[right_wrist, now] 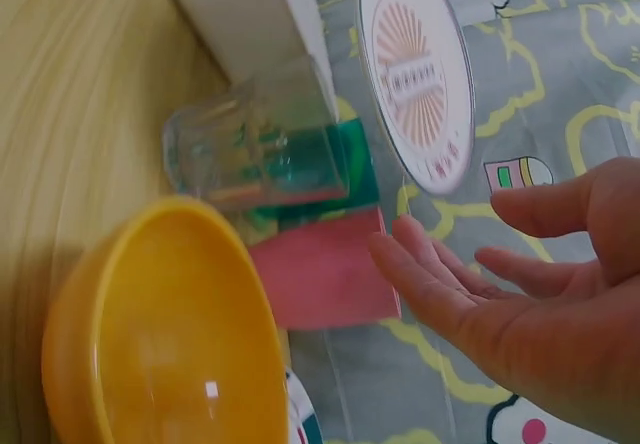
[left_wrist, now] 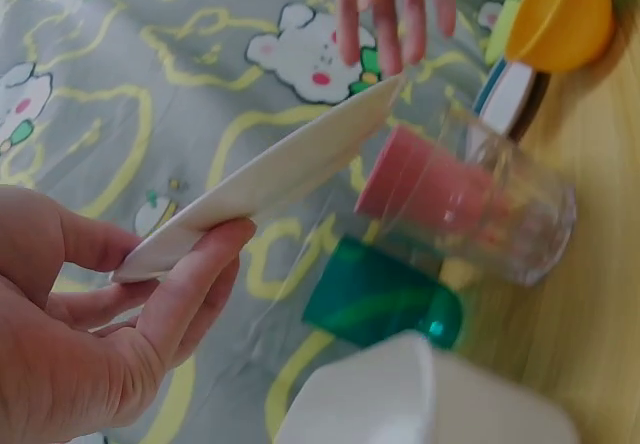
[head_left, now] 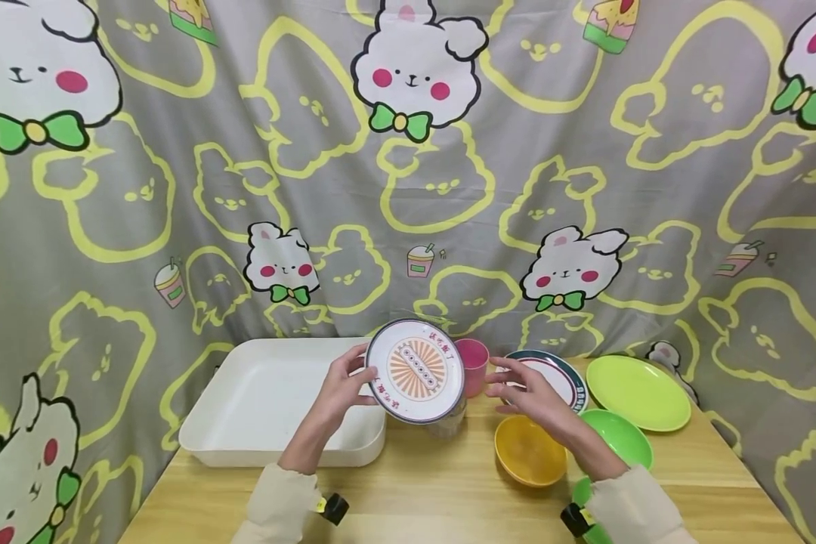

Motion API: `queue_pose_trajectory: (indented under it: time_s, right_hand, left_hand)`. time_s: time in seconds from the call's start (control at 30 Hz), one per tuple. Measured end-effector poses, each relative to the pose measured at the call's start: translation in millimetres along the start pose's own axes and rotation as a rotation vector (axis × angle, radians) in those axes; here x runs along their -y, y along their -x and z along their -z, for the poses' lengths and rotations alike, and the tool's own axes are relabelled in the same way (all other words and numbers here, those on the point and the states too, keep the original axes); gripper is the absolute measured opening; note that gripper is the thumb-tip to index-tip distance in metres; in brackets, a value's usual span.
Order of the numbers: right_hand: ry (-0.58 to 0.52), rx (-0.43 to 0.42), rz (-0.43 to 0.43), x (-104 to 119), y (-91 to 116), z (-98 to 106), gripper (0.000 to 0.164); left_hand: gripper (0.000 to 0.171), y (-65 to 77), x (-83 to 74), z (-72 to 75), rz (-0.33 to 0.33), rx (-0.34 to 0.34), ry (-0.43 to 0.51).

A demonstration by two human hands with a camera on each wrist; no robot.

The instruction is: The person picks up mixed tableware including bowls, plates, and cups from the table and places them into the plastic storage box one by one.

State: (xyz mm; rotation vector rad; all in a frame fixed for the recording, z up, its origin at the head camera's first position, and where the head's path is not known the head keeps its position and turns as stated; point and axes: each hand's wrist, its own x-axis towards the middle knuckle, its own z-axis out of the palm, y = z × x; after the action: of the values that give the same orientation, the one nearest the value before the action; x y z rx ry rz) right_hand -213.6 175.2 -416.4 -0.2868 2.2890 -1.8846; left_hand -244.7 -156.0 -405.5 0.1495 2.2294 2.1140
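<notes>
My left hand (head_left: 344,385) pinches the left edge of a white plate (head_left: 416,370) with an orange sunburst print, its thumb on the printed face and fingers behind. The plate is held up and tilted, above a clear glass (left_wrist: 520,214). To its right, my right hand (head_left: 527,393) hangs in the air with fingers spread and nothing in them. A pink cup (head_left: 474,364) stands just behind, between plate and right hand. In both wrist views a teal cup (left_wrist: 385,294) shows beside the glass; the plate hides it from the head view.
A large white basin (head_left: 279,453) stands at the left. On the right are an orange bowl (head_left: 530,453), a green bowl (head_left: 619,434), a dark-rimmed plate (head_left: 557,370) and a lime oval plate (head_left: 639,393). A patterned curtain (head_left: 408,189) hangs behind the wooden table (head_left: 435,499).
</notes>
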Motion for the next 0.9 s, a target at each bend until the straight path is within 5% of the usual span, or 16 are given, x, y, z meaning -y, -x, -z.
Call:
queue_pose_trajectory:
  time_s: [0.47, 0.63, 0.9]
  right_hand:
    - [0.316, -0.001, 0.126, -18.2, 8.4, 50.8, 0.051]
    - [0.473, -0.024, 0.215, -18.5, 8.5, 62.0, 0.049]
    - [0.604, -0.012, 0.234, -23.0, -0.6, 78.5, 0.047]
  left_hand:
    - [0.050, 7.4, -10.7, 76.0, 0.048, -0.118, -0.131]
    - [0.053, 10.4, -6.0, 99.5, 0.061, -0.156, -0.164]
    - [0.055, 15.9, 6.1, 124.7, 0.065, -0.190, -0.211]
